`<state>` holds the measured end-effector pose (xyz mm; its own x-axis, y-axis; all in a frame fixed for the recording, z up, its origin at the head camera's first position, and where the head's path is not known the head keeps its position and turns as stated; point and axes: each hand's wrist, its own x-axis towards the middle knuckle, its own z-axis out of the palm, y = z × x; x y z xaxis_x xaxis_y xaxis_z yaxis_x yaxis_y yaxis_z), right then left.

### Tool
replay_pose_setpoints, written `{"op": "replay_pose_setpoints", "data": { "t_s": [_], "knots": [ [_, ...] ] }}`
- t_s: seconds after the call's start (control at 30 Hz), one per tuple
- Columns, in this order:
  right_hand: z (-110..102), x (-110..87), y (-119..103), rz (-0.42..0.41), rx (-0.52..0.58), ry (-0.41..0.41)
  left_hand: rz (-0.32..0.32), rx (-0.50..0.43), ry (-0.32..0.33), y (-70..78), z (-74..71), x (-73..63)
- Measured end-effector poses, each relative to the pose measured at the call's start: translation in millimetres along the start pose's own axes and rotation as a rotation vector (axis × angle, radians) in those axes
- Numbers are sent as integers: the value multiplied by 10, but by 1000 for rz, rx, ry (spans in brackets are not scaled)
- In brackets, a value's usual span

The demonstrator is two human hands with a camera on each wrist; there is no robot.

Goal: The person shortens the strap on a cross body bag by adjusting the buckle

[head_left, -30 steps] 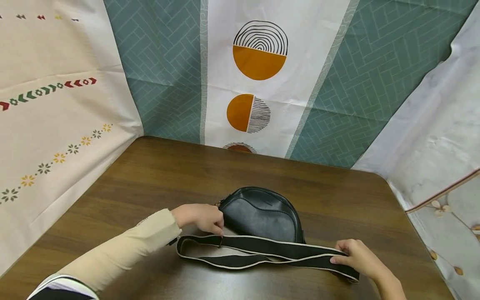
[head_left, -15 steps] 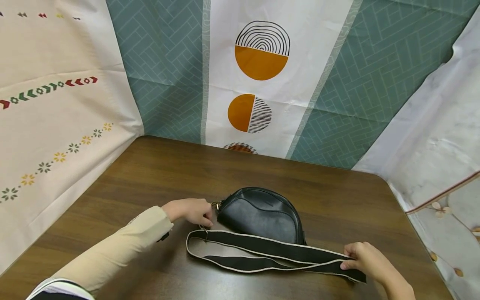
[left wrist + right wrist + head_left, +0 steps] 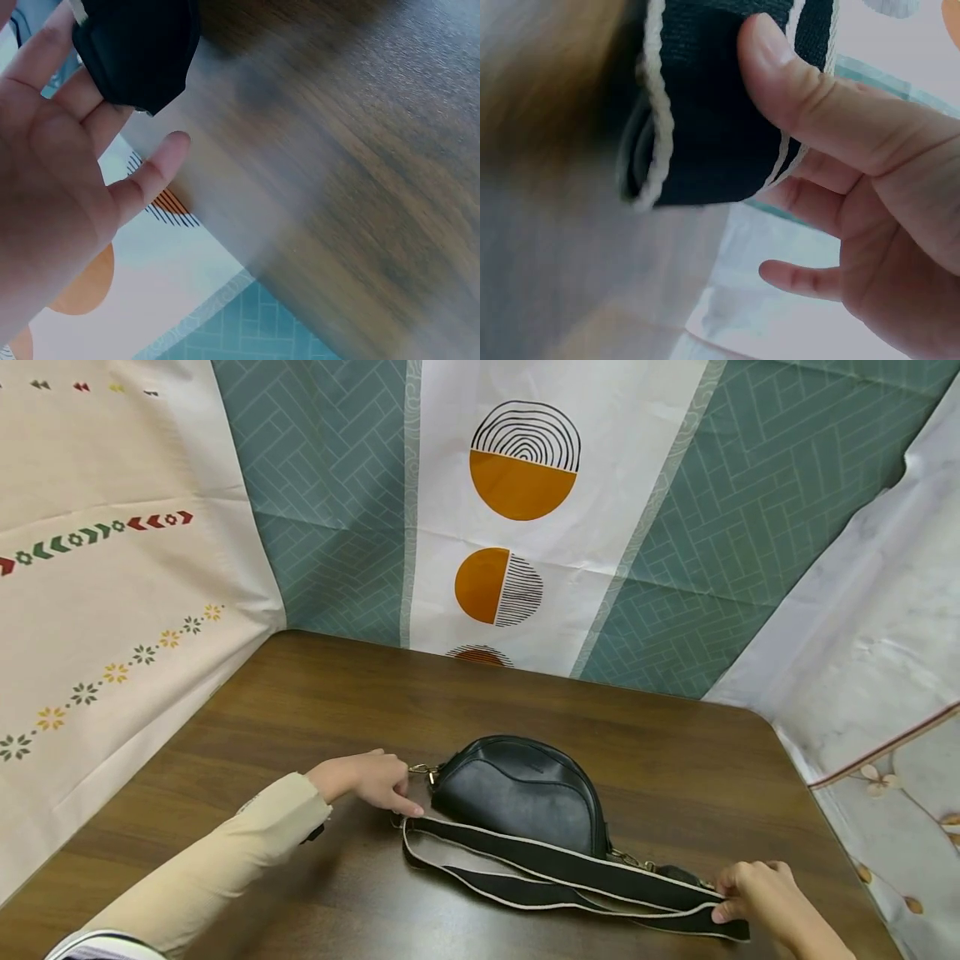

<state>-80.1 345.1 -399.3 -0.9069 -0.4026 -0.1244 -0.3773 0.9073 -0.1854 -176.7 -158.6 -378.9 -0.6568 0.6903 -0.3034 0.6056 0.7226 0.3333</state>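
Observation:
A black half-moon shoulder bag rests on the wooden table, gold clasps at both its lower ends. In front of it stretches the black bag strap with pale edging, folded in a long loop. My left hand is at the strap's left end, thumb at its upper edge; the left wrist view shows a black leather end tab lying against the fingers. At the other end my right hand pinches the folded strap between thumb and fingers, its little finger stretched away.
The brown table meets a patterned curtain at the back. Cream cloth hangs on the left, pale cloth on the right. A small black strap tab lies beside the right hand.
My right hand has carried its strap end rightward and toward me. My left hand has shifted left, exposing the bag's left clasp. The strap has slid right, while the bag has hardly moved.

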Motion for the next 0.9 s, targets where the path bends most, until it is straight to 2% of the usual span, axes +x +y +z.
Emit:
{"op": "replay_pose_setpoints", "data": {
  "t_s": [0.13,0.27,0.33,0.53,0.73,0.9],
  "knots": [
    [21,-12,22,73,-71,-8,-25,-23,-10,-27,3,-29],
    [31,12,41,93,-130,44,-24,-41,-5,-58,22,-50],
    [33,30,49,80,-178,97,-13,-37,2,-62,32,-60],
    [8,120,46,61,-265,251,6,12,79,-67,48,-85],
    [-20,257,38,75,-282,328,40,141,175,-99,54,-26],
    [-27,364,55,126,-277,353,71,185,248,-125,69,84]
  ]
}}
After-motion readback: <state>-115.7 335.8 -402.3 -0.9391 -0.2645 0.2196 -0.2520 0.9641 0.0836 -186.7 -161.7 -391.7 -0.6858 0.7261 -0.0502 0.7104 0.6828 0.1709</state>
